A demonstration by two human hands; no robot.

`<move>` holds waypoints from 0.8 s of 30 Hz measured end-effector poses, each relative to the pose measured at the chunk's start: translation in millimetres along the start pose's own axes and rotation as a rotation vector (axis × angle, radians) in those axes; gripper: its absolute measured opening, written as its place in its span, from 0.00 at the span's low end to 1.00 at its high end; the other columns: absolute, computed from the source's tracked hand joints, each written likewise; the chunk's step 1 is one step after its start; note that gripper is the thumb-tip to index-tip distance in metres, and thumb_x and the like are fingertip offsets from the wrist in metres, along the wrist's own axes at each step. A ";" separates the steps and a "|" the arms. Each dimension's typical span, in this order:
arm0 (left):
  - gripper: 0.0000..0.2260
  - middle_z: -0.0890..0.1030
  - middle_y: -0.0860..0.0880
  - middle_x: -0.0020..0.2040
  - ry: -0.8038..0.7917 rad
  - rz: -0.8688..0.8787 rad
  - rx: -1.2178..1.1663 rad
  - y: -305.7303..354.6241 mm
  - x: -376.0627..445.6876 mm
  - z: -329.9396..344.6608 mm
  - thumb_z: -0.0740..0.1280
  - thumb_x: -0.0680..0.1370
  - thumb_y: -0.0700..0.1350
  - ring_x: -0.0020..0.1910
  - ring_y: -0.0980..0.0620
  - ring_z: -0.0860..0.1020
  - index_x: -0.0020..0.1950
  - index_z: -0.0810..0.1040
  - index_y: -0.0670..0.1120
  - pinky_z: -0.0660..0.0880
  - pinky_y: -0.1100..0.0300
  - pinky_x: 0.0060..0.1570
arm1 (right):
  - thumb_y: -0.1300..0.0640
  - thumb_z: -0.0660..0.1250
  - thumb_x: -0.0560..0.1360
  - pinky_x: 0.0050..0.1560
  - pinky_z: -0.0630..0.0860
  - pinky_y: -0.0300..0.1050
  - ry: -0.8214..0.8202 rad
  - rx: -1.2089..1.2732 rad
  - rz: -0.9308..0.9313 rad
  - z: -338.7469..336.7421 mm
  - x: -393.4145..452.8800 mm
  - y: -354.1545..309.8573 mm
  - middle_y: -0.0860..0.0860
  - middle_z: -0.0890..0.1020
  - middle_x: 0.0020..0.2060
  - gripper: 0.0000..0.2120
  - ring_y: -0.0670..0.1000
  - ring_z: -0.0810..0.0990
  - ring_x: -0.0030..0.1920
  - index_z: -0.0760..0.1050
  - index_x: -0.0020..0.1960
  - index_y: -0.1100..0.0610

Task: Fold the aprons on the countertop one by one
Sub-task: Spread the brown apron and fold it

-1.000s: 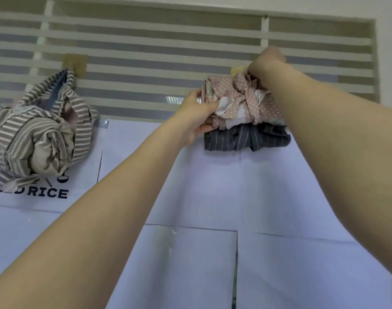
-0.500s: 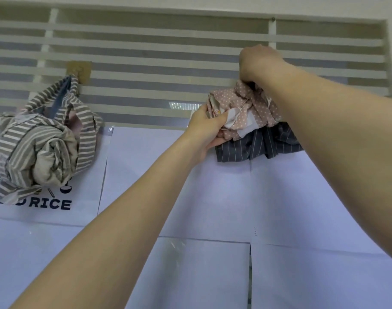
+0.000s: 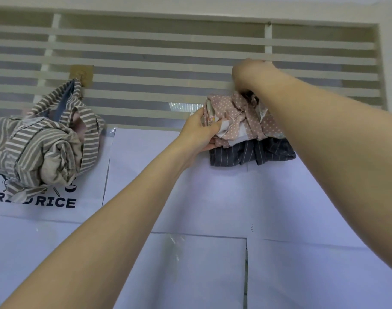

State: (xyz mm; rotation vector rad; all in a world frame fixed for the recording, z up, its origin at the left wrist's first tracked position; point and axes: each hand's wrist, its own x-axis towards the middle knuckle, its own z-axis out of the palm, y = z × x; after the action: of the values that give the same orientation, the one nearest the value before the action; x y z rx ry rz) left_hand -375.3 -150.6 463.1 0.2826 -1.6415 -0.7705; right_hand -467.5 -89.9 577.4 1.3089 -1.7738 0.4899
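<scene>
At the table's (image 3: 212, 197) far edge, the left hand (image 3: 199, 132) pinches the pink apron's (image 3: 241, 121) side while the right hand (image 3: 248, 72) has its grip closed on the top, probably to lift it off the dark apron (image 3: 246, 152) beneath.

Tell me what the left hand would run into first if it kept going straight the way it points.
The left hand already grips the pink dotted apron, so that bundle is first in its line. Beyond it probably comes the striped blind, though depth there is hard to judge.
</scene>
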 end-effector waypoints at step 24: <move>0.14 0.71 0.45 0.62 0.385 -0.001 0.467 6.1 -117.4 23.8 0.61 0.78 0.40 0.57 0.47 0.72 0.63 0.68 0.42 0.70 0.58 0.55 | 0.63 0.55 0.71 0.54 0.67 0.52 0.649 0.805 0.043 89.7 -189.0 2.6 0.60 0.72 0.58 0.17 0.60 0.70 0.57 0.73 0.58 0.64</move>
State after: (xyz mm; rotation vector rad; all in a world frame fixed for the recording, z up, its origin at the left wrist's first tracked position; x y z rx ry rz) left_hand -369.2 -70.4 374.2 0.7166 -1.4316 -0.2960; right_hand -489.8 -45.2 374.3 1.3864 -1.0691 1.5664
